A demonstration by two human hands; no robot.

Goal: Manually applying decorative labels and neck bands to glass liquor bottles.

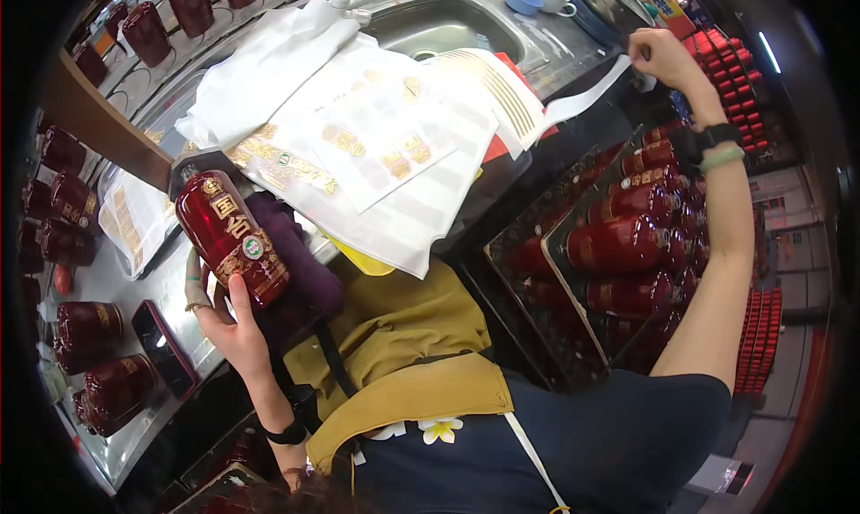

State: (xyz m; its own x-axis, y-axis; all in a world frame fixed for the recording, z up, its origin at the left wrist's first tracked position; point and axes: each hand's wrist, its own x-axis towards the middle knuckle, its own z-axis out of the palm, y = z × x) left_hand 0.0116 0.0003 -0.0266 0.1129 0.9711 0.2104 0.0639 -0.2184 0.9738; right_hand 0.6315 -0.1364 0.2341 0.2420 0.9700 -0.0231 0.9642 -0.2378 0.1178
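Deep red glass, marked in gold, makes up the bottle (pixel 224 218) left of the frame's centre, which lies tilted with its neck end toward the upper left and its base toward the lower right. The left hand (pixel 235 333) grips it near the base: the thumb is stretched along the near side and pressed to the glass, while the other fingers bend round the left side, partly hidden behind it. The neck end lies at a dark block (pixel 182 167), and a purple cloth (pixel 300 277) is just right of the bottle.

At the upper right of the frame, the right hand (pixel 667 62) has its thumb and forefinger closed together on the end of a white strip (pixel 593 98); how the remaining fingers are curled I cannot tell clearly. The strip curves down and left from this pinch to the striped sheet (pixel 497 93) right of the upper centre.

White sheets with gold labels (pixel 385 147) spread across the upper centre, below the metal sink (pixel 439 26). More red bottles lie stacked in a crate (pixel 573 290) at the right, and others stand along the left edge, near a dark phone (pixel 166 348).
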